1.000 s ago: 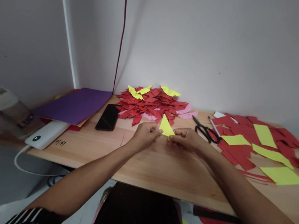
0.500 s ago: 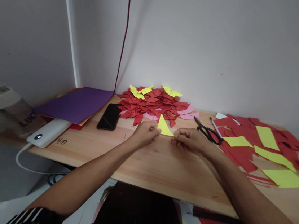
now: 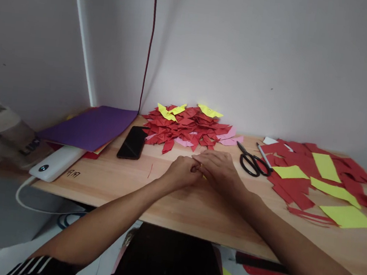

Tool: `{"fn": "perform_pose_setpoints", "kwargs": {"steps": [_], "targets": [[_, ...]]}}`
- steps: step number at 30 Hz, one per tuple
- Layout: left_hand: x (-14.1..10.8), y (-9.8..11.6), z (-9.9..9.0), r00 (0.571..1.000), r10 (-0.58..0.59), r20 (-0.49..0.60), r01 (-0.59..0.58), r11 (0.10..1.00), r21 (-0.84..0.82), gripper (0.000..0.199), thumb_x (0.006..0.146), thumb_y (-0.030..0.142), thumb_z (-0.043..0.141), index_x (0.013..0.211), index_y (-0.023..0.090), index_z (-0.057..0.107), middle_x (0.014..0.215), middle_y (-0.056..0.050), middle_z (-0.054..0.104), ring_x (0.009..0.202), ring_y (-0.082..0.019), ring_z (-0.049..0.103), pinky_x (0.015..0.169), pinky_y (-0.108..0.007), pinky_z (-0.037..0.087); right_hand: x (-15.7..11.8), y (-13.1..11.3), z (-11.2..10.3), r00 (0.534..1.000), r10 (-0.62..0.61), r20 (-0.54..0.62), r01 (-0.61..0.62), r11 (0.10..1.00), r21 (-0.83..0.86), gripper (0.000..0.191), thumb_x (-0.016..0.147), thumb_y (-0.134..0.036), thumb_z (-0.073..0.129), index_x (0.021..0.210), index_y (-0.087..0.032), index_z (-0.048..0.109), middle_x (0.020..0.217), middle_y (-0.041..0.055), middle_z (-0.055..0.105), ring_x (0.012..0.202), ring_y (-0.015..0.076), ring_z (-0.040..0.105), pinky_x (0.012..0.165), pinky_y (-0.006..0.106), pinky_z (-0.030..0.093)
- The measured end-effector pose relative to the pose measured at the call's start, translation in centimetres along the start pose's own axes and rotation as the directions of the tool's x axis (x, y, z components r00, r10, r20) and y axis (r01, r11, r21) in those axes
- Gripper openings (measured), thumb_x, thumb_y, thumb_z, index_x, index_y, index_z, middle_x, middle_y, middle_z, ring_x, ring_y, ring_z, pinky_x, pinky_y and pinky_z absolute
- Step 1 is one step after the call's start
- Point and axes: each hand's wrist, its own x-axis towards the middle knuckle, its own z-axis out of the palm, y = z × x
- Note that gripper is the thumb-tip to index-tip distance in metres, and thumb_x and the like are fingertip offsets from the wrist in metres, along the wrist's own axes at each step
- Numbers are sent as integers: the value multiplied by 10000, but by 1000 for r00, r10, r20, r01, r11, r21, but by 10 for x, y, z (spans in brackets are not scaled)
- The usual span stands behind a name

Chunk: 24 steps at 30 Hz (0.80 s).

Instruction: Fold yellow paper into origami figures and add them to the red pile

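My left hand (image 3: pixel 183 171) is closed, its thumb and fingers pinching a folded piece of yellow paper (image 3: pixel 204 177). My right hand (image 3: pixel 221 170) lies over it from the right, fingers bent across the paper and touching the left fingertips. Only slivers of the yellow paper show between the hands; the rest is covered. Just beyond the hands rises a heap of folded red paper pieces (image 3: pixel 185 126). Yellow folded pieces (image 3: pixel 209 111) rest on top of that heap, and pink paper (image 3: pixel 230 139) pokes out at its side.
Black-handled scissors (image 3: pixel 250 162) and a pen (image 3: pixel 263 155) lie right of the hands. Farther right are red paper strips (image 3: pixel 292 191) and yellow sheets (image 3: pixel 347 217). On the left are a black phone (image 3: pixel 132 142), purple paper (image 3: pixel 94 126) and a white power bank (image 3: pixel 58 164) with its cable.
My hands have come together, the right one moving left over the yellow paper. Its raised triangular point, visible before, is now covered by my fingers. The view has shifted slightly.
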Motion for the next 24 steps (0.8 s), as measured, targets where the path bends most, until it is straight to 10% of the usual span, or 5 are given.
{"fn": "perform_pose_setpoints", "kwargs": {"steps": [24], "targets": [[-4, -2, 0, 981, 81, -176, -66, 994, 89, 247, 842, 239, 482, 605, 175, 464, 570, 23, 459, 562, -109, 409, 583, -245, 272, 1, 3, -2, 918, 289, 271, -294, 955, -21, 240, 936, -202, 392, 824, -182, 603, 808, 56, 660, 770, 199, 554, 767, 338, 295]]}}
